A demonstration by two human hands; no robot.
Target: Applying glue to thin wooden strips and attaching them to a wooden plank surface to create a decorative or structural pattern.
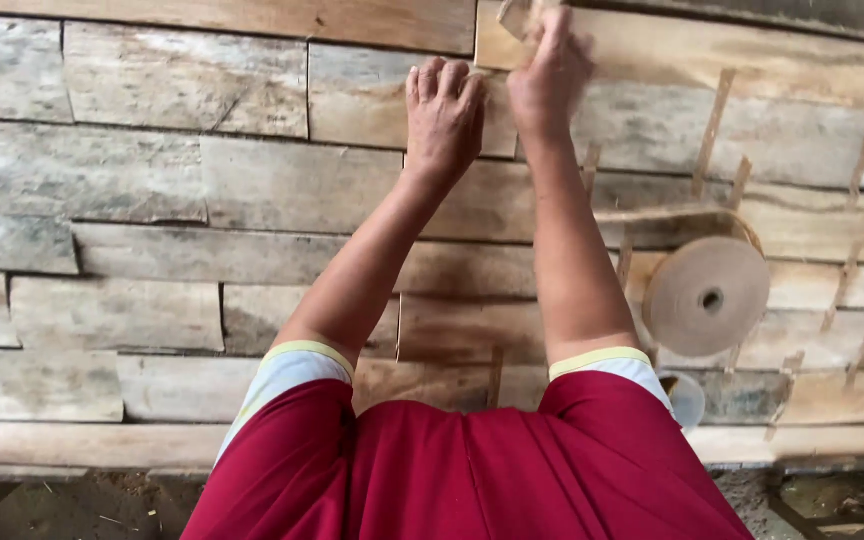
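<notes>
- Red cloth of the person's top [472, 470], with pale sleeve cuffs edged in yellow, fills the bottom of the view nearest the camera.
- Both bare forearms reach away from it over a bed of thin wood veneer sheets [152, 190] laid side by side, grey and weathered at the left, browner at the right.
- Left hand [442, 120] lies palm down with fingers curled, pressing on a seam between two sheets; it grips nothing.
- Right hand [550, 75], just beside the left and slightly farther out, pinches a strip of brown paper tape [514, 15] at the upper edge of the frame; the hand is blurred, so the exact hold is unclear.
- Short strips of the same tape [712, 130] cross the seams on the right part of the veneer.
- Roll of brown tape [707, 295] lies on the sheets to the right of the right forearm, well apart from the hands, its loose end running leftward.
- Small white cup [687, 398] sits just below the roll.
</notes>
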